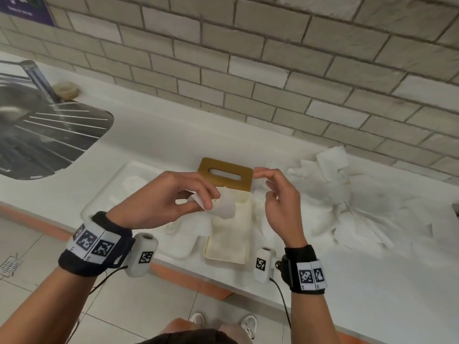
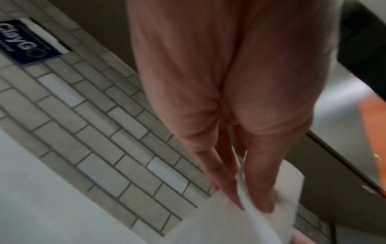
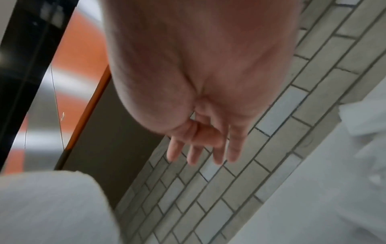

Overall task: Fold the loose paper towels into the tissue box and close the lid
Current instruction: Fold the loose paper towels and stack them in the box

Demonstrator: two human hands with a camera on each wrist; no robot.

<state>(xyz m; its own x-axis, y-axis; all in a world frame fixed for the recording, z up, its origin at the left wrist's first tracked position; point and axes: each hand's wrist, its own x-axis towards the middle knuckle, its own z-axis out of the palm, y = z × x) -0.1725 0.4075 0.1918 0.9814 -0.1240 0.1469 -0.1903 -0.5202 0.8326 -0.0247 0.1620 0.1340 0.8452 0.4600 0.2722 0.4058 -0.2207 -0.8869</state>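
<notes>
A cream tissue box (image 1: 229, 254) lies open on the white counter, with paper towels lying in it. Its tan lid (image 1: 226, 173) with an oval slot rests at the box's far end. My left hand (image 1: 196, 197) pinches the corner of a white paper towel (image 1: 224, 207) above the box; the left wrist view shows thumb and fingers of that left hand (image 2: 253, 209) clamped on the towel sheet (image 2: 225, 219). My right hand (image 1: 269, 180) hovers beside the lid, fingers relaxed and empty, as the right wrist view of this right hand (image 3: 200, 156) confirms.
A heap of loose paper towels (image 1: 347, 202) covers the counter to the right. A white tray (image 1: 104, 194) sits left of the box. A steel sink (image 1: 37, 135) is at far left. A brick-tiled wall (image 1: 273, 70) backs the counter; its front edge drops to a tiled floor.
</notes>
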